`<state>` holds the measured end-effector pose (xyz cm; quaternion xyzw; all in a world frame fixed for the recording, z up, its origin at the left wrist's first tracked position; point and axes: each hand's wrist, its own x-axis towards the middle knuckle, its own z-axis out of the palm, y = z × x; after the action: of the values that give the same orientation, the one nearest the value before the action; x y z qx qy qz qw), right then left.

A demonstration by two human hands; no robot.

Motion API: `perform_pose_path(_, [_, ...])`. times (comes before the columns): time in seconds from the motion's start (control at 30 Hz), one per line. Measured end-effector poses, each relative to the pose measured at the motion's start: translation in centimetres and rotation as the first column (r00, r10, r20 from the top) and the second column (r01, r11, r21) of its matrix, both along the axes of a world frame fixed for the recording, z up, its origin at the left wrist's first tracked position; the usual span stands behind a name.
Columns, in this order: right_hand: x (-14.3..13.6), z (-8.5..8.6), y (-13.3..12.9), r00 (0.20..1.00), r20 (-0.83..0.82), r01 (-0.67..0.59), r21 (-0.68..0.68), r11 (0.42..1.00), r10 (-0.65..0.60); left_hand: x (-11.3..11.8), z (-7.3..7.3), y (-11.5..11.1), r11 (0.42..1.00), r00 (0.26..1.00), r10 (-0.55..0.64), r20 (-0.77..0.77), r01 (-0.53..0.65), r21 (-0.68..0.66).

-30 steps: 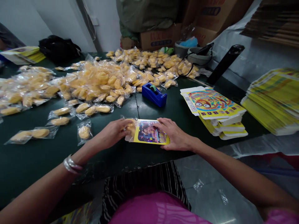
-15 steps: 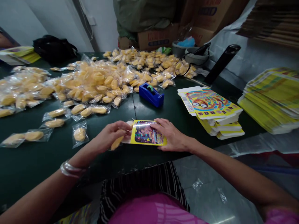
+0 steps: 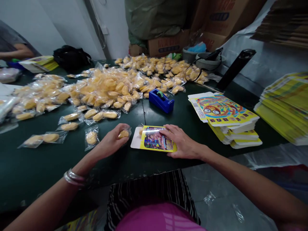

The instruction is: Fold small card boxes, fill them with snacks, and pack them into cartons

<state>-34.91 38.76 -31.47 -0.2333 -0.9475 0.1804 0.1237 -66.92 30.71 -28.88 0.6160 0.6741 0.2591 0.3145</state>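
Observation:
My left hand [image 3: 112,140] pinches a yellow oval piece in a clear packet [image 3: 124,133], just left of a flat yellow printed box [image 3: 156,138]. My right hand [image 3: 181,141] grips the right end of that box, with fingers over its top and far edge. At the box's left end a white flap sticks out, and a bit of a yellow piece shows at the opening. Single packets [image 3: 91,138] lie left of my left hand. Beyond them a large heap of the same packets [image 3: 103,83] spreads across the dark green table [image 3: 72,163].
A blue tape dispenser [image 3: 161,101] stands behind the box. To the right are stacked printed boxes [image 3: 223,110] and a taller pile of yellow cartons [image 3: 284,109]. A black bag [image 3: 69,57], grey buckets [image 3: 208,61] and a black upright [image 3: 235,69] stand farther back. Another person [image 3: 16,45] is at far left.
My left hand has drawn slightly left, away from the box's open end, with the packet in its fingers. My right hand stays on the box. The view has shifted left.

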Motion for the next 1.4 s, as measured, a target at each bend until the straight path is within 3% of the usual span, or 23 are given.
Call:
perform_pose_path(0.2, [-0.2, 0.3, -0.1, 1.0, 0.007, -0.016, 0.004, 1.0, 0.016, 0.4, 0.7, 0.7, 0.963, 0.975, -0.103, 0.198, 0.147, -0.227])
perform_pose_path(0.33, [-0.2, 0.3, -0.2, 1.0, 0.017, -0.012, 0.023, 1.0, 0.011, -0.3, 0.6, 0.5, 0.994, 0.996, -0.089, 0.017, 0.09, -0.06])
perform_pose_path(0.5, [-0.2, 0.1, 0.0, 1.0, 0.014, -0.01, 0.04, 0.999, 0.01, -1.1, -0.7, -2.1, 1.0, 0.997, 0.027, 0.073, -0.026, -0.017])
perform_pose_path(0.6, [-0.3, 0.2, -0.1, 1.0, 0.01, -0.026, 0.037, 0.999, 0.025, -0.2, -0.9, -1.7, 0.998, 0.993, 0.053, 0.103, -0.055, 0.01])
perform_pose_path(0.8, [-0.4, 0.4, 0.0, 0.998, -0.026, -0.06, 0.011, 0.998, 0.061, 3.0, 0.2, 1.7, 0.983, 0.958, -0.079, 0.277, 0.121, -0.14])
perform_pose_path(0.93, [0.0, 0.3, 0.2, 0.999, -0.015, -0.051, -0.012, 0.999, 0.05, 3.2, 1.2, 1.4, 0.948, 0.887, -0.093, 0.452, 0.217, -0.232])
perform_pose_path(1.1, [0.0, 0.3, 0.4, 0.999, 0.014, -0.038, -0.012, 0.999, 0.038, 1.9, 0.2, -1.4, 0.998, 0.989, 0.07, 0.127, -0.068, -0.019])
perform_pose_path(1.17, [-0.1, 0.2, 0.4, 0.998, -0.014, -0.056, -0.01, 0.998, 0.056, 2.0, -0.6, -2.2, 0.998, 0.998, 0.059, 0.02, -0.059, -0.02])
perform_pose_path(1.27, [0.2, 0.0, 0.3, 0.99, -0.107, -0.098, -0.035, 0.995, 0.094, 2.3, -0.8, -2.6, 0.996, 0.994, -0.086, -0.069, 0.086, -0.009])
perform_pose_path(1.33, [1.0, 0.0, 0.1, 0.983, -0.164, -0.101, -0.101, 0.99, 0.083, 2.2, 0.0, -2.7, 0.994, 0.994, -0.101, -0.05, 0.103, 0.038])
perform_pose_path(1.4, [2.1, 0.2, -0.2, 0.982, -0.188, -0.076, -0.245, 0.966, 0.03, 1.6, 1.6, -3.1, 0.997, 0.998, -0.026, 0.055, 0.021, 0.078])
